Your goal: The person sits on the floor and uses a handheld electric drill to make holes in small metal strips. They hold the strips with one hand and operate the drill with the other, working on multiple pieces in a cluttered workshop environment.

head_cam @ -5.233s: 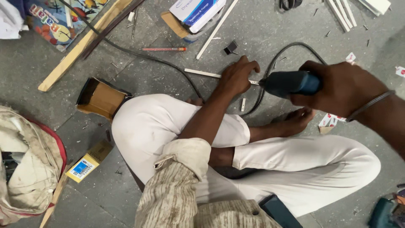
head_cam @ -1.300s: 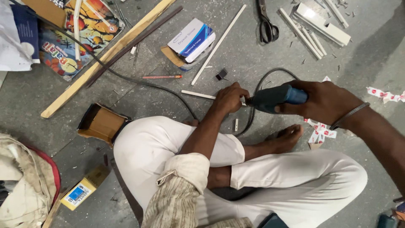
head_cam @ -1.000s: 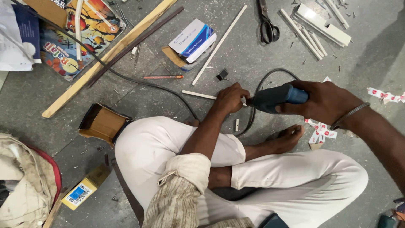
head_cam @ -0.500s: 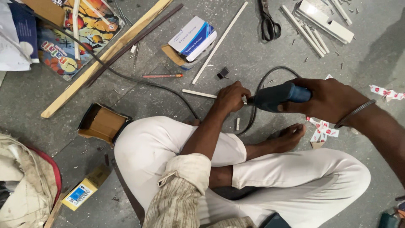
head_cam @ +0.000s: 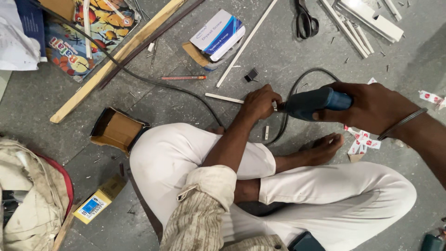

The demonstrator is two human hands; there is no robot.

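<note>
I sit cross-legged on a grey floor. My right hand (head_cam: 374, 108) grips a blue power drill (head_cam: 312, 102) held level, its nose pointing left. My left hand (head_cam: 261, 101) is closed around the drill's front end, at the chuck, fingers pinched on the tip. A short white strip (head_cam: 224, 98) lies on the floor just left of that hand. The drill's black cable (head_cam: 302, 76) loops away behind it across the floor.
A long white strip (head_cam: 246, 42), a small box of screws (head_cam: 218, 35), a red pencil (head_cam: 183, 77), scissors (head_cam: 305, 22) and white trunking pieces (head_cam: 371, 21) lie ahead. A wooden batten (head_cam: 116, 60), an open cardboard box (head_cam: 116, 131) and a cloth bag (head_cam: 28, 204) sit left.
Both hands and the drill have stayed almost in place over the last second; only the view shifts slightly. Five seconds ago the drill and hands were a little further right.
</note>
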